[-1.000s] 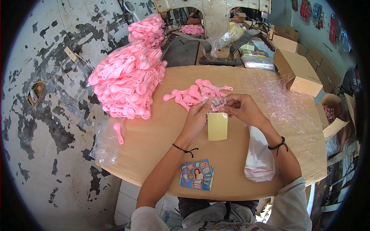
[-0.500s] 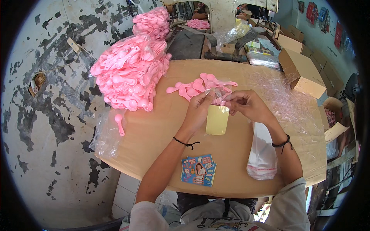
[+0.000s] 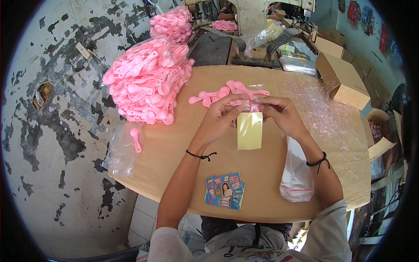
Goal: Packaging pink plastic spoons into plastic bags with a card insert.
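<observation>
My left grip (image 3: 219,115) and right grip (image 3: 283,115) pinch a plastic-covered yellow card (image 3: 249,132) at its top; pink scoops (image 3: 224,91) lie at its eleven o'clock, printed cards (image 3: 224,191) at seven.

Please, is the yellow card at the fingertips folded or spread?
Spread, as far as it shows: the card hangs below the left hand and right hand, no fold visible. Its back is hidden.

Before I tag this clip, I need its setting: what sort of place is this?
Likely a small packing workshop: there are piled pink spoons, cardboard boxes at the right and clear plastic sleeves on the brown-covered table.
</observation>
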Demonstrator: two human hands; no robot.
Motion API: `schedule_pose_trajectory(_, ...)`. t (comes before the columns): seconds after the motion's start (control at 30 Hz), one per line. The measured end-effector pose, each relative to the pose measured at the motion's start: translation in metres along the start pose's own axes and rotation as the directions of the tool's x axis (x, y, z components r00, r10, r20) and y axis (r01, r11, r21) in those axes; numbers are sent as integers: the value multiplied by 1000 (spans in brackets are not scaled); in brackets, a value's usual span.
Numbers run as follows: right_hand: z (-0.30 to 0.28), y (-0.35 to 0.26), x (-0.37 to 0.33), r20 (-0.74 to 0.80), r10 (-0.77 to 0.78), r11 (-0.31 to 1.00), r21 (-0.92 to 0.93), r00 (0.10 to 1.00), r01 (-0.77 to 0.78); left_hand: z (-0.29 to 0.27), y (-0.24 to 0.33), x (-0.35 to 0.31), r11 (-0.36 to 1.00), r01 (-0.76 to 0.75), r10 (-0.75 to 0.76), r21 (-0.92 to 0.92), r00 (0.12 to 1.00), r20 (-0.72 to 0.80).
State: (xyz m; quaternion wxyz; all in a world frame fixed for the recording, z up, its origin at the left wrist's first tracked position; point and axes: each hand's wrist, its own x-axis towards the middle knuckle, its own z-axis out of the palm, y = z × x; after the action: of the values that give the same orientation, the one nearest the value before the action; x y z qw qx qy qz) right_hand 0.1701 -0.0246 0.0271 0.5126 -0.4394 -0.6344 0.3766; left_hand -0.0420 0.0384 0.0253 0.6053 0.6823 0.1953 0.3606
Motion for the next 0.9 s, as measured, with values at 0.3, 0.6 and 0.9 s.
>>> schedule_pose_trajectory(0.3,2,-1,1,-29,59,997,-48,998,-61,0,-1,0,999,28,-28,27,1000,0)
schedule_pose_trajectory(0.6,-6,-6,-1,37,-157,986,-50,987,159,-7,2,-4,999,-53,52,2,996,78)
schedule_pose_trajectory(0.9,-8,-12,-4,124,-267,935,-206,956,288,-15,4,-10,984,-157,141,81,974,175)
